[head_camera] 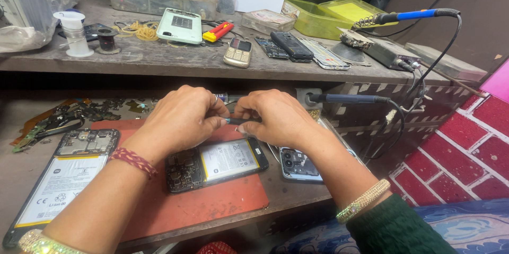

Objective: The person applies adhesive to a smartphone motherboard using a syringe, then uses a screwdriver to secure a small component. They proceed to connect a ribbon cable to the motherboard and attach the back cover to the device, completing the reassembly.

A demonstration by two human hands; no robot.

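My left hand [180, 119] and my right hand [275, 116] meet above the workbench, both pinching a thin dark screwdriver-like tool [236, 121] held level between them. Just below lies an opened phone [214, 164] with its back off, showing a circuit board and a white battery, on a red work mat [212, 201]. A second opened phone [58, 180] with a large battery rests at the left. A blue phone back cover [297, 166] lies under my right wrist.
A raised shelf [159, 58] holds several phones, a green phone case [180, 25], a keypad phone [238, 52], plastic trays and a soldering iron [408, 16] on its stand. Loose parts [79, 113] are scattered at the left. A red brick-pattern wall [466, 148] stands at the right.
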